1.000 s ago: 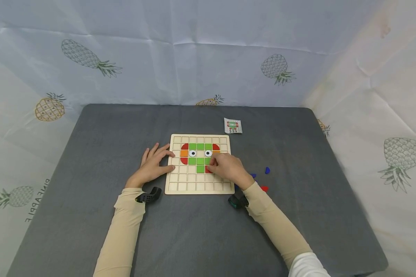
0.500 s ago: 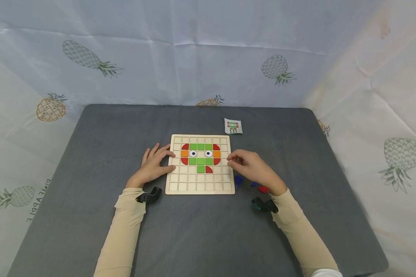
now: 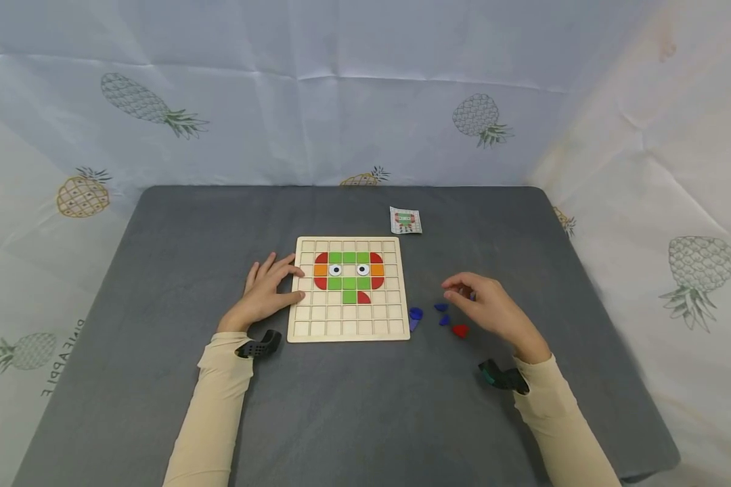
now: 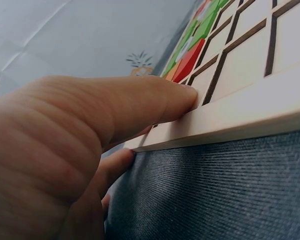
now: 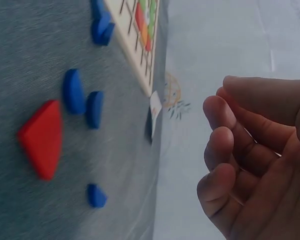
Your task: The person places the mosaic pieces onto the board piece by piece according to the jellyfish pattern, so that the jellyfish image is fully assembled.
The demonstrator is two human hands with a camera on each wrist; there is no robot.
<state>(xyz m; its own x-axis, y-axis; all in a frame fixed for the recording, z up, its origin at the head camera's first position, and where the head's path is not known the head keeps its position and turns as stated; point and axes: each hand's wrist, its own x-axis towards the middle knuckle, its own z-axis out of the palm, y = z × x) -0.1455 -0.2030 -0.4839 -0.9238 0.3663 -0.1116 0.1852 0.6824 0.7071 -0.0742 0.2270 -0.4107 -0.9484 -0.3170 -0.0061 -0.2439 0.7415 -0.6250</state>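
A pale wooden grid board [image 3: 320,329] lies flat, with green, red and orange pieces and two eye tiles [image 3: 335,270] set in its cells. At its left edge rests my left hand [image 3: 260,296], fingers spread, thumb and fingertips touching the rim. In the left wrist view the thumb [image 4: 150,97] lies on the frame. My right hand [image 3: 490,308] hovers above the table right of the board, fingers loosely bent and holding nothing. Below it in the right wrist view lie a red quarter-round piece [image 5: 42,140] and several blue pieces [image 5: 74,92].
A small printed card [image 3: 405,220] with a matching pattern lies behind the board. More blue pieces [image 3: 415,314] sit close to the board's right edge. The dark grey table [image 3: 341,406] backs onto a pineapple-print curtain [image 3: 231,135].
My right hand has moved right, off the board and over the loose pieces, leaving a red quarter-round piece visible beside the lowest green square. My left hand stays at the rim.
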